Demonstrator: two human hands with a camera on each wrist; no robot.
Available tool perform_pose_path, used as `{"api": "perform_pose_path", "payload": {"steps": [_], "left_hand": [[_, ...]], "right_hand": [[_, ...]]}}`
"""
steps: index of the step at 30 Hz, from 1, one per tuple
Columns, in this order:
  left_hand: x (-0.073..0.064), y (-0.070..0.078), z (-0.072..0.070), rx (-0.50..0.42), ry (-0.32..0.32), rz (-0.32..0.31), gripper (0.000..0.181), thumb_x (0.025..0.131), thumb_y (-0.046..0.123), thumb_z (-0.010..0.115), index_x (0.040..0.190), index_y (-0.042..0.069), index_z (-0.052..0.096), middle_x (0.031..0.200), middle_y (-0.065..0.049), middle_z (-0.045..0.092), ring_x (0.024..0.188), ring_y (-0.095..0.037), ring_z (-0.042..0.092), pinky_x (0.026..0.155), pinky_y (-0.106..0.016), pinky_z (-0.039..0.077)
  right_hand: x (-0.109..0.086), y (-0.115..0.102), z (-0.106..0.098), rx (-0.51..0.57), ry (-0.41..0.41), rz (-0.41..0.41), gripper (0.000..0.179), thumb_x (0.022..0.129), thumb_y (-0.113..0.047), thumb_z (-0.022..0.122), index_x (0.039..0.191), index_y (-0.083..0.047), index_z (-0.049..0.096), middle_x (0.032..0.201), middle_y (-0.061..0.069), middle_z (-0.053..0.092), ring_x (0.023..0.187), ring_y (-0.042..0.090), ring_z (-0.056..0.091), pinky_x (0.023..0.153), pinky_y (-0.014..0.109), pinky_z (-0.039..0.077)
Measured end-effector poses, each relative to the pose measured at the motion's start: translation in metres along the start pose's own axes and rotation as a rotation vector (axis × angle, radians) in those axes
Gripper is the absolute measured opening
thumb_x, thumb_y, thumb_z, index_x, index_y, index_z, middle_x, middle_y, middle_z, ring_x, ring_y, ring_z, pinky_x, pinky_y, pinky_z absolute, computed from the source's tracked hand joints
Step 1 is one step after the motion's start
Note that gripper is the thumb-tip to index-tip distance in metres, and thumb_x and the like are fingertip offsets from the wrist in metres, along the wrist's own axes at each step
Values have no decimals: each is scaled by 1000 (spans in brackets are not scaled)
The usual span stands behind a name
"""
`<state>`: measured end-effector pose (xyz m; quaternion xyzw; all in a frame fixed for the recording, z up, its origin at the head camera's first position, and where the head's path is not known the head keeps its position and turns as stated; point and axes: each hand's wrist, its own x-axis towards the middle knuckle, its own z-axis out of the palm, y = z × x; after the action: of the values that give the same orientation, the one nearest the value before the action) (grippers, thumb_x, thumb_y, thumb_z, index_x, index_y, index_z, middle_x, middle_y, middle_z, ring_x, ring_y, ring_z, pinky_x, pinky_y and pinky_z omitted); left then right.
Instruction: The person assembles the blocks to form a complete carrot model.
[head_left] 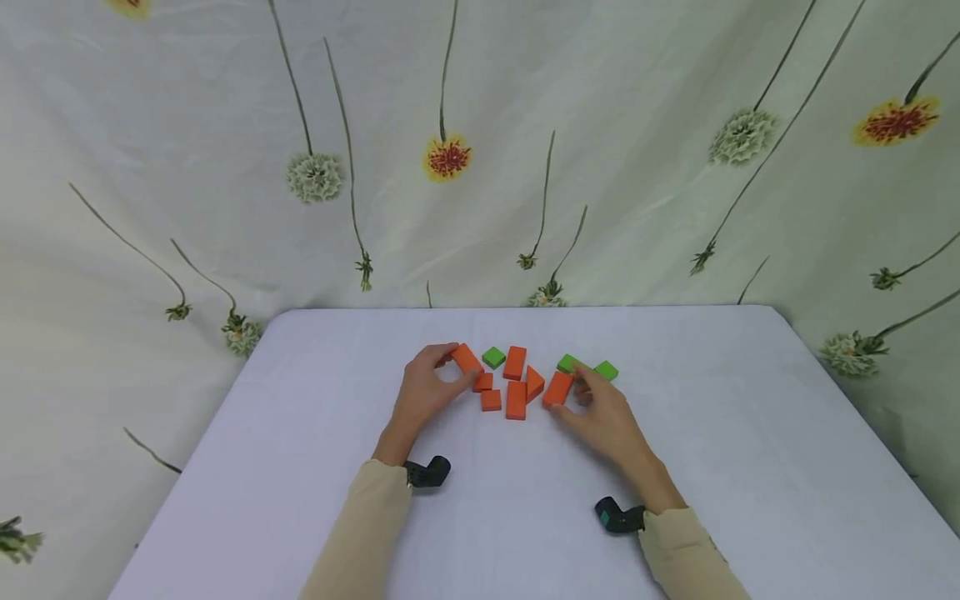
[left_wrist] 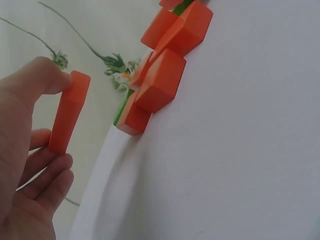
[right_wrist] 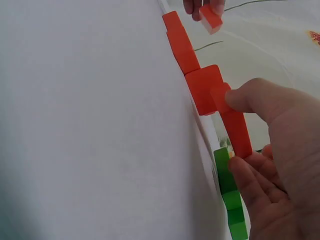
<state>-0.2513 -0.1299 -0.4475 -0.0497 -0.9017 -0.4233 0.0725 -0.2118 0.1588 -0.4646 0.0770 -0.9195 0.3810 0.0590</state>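
Note:
My left hand (head_left: pixel 426 390) pinches an orange rectangular block (left_wrist: pixel 71 112) between thumb and fingers, and in the left wrist view the block stands apart from the others. A second orange rectangular block (right_wrist: pixel 236 127) is pinched in my right hand (head_left: pixel 606 418), tilted at the right side of the group. Between the hands lie two more orange rectangular blocks, one far (head_left: pixel 515 363) and one near (head_left: pixel 516 401). Beside them are an orange triangular block (head_left: pixel 534 384) and two small orange blocks, one of them a square block (head_left: pixel 491 401) nearest me.
A green block (head_left: pixel 493 357) lies behind the small orange ones. Two more green pieces, a partly covered block (head_left: pixel 567 363) and a block (head_left: pixel 606 370) farther right, lie beyond my right hand. The white table (head_left: pixel 300 517) ends at a flower-patterned cloth (head_left: pixel 637 208).

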Motion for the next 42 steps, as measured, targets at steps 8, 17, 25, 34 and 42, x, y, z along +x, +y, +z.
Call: {"api": "perform_pose_path", "payload": {"steps": [8,17,25,34,42], "left_hand": [[-26,4,-12,8,-60,129,58,88,31,82,139,10,63,136,-8,63,124,-30,61,104,-49,54],[-47,8,-14,87,-131,232,56,85,28,84,136,12,65,133,-5,64,123,-25,61,103,-46,55],[-67,9,-14,119,-160,350,56,84,25,86,134,11,66,132,-3,64,123,-22,62,102,-39,56],[-88,6,-8,152,-187,427,56,84,27,86,134,11,67,135,-1,66,128,-19,62,104,-39,55],[-98,-4,1,129,-226,436,55,84,29,86,134,14,67,134,1,68,127,-15,62,105,-37,54]], "right_hand": [[-2,-3,-10,76,-37,-72,65,86,-14,83,144,-7,56,131,15,63,114,32,68,98,46,58],[-3,-2,-13,197,-109,-111,65,85,-9,83,144,-5,55,138,14,59,116,30,65,104,47,55],[-9,-4,-15,279,-211,-149,60,84,-12,84,139,-11,59,137,10,57,114,26,65,105,44,54],[-14,-13,-9,309,-319,-267,59,83,-18,87,136,-16,60,132,1,61,111,20,64,101,42,56],[-20,-15,6,303,-440,-249,60,83,-26,88,134,-21,57,127,-7,61,108,12,65,98,29,56]]}}
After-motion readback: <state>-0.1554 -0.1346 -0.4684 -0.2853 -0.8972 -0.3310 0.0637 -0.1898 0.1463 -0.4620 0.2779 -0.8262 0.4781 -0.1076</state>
